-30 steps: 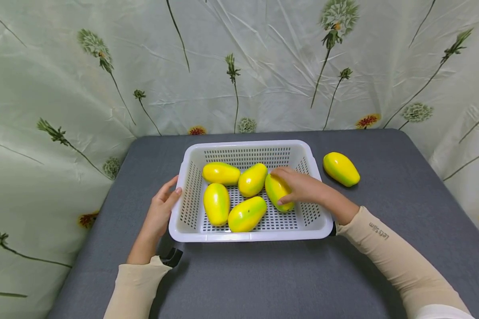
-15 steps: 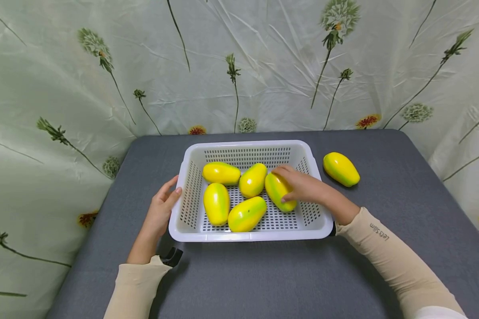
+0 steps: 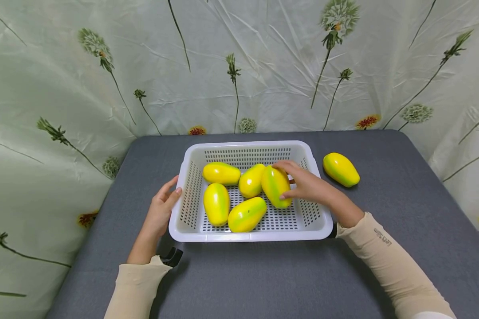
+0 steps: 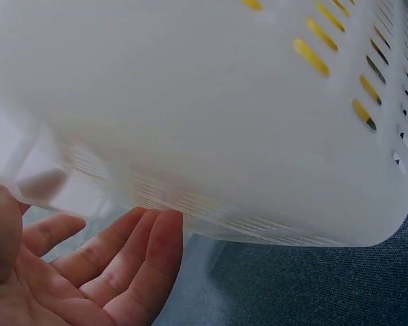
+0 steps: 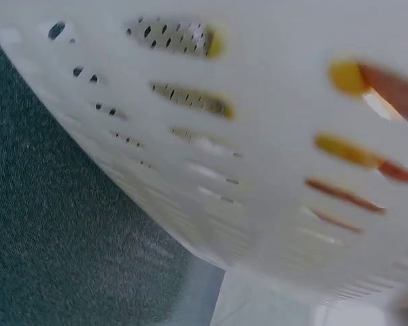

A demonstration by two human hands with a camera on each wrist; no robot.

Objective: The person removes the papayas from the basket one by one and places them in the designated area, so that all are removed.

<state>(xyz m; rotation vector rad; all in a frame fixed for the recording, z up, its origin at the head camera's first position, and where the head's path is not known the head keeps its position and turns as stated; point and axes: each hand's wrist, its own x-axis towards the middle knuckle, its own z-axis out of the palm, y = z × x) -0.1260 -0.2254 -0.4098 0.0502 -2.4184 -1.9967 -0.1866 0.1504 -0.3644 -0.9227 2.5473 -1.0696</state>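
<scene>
A white plastic basket (image 3: 249,237) with slotted walls holds several yellow papayas streaked with green. My right hand (image 3: 307,186) reaches over its right side and grips a papaya (image 3: 274,187), thumb on the near side and fingers at the far end. That fruit overlaps the neighbouring papaya (image 3: 250,181) in the head view. My left hand (image 3: 161,210) holds the basket's left side, thumb at the rim; the left wrist view shows its fingers (image 4: 160,251) against the outer wall. Through the slots in the right wrist view, bits of the papaya (image 5: 343,149) and hand show.
Another papaya (image 3: 341,169) lies on the grey tabletop (image 3: 255,283), right of the basket. More papayas rest inside at the left (image 3: 217,204) and front (image 3: 247,215). A flower-printed curtain (image 3: 207,66) hangs behind and around the table.
The papaya in my right hand has shifted up and slightly left, tilting a little. My right hand has risen with it. The left hand and basket stay where they were.
</scene>
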